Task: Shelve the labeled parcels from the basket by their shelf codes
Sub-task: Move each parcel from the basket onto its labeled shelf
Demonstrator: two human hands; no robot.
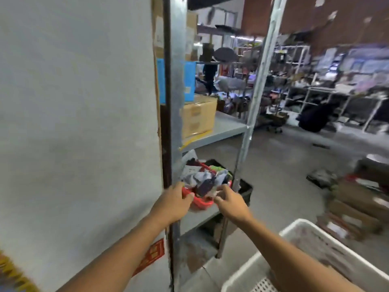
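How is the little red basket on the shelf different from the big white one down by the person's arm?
The red basket is small and sits on a metal shelf; the white basket is far larger and sits lower, nearer the camera. The left hand grips the red one's rim; no hand touches the white one. Both are open-topped and hold items.

White basket (294, 230) cropped; far shelving (336, 76) blurred.

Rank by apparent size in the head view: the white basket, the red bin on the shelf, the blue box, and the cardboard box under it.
1. white basket, though nearness inflates it and the frame cuts it off
2. cardboard box
3. blue box, partly hidden by a post
4. red bin
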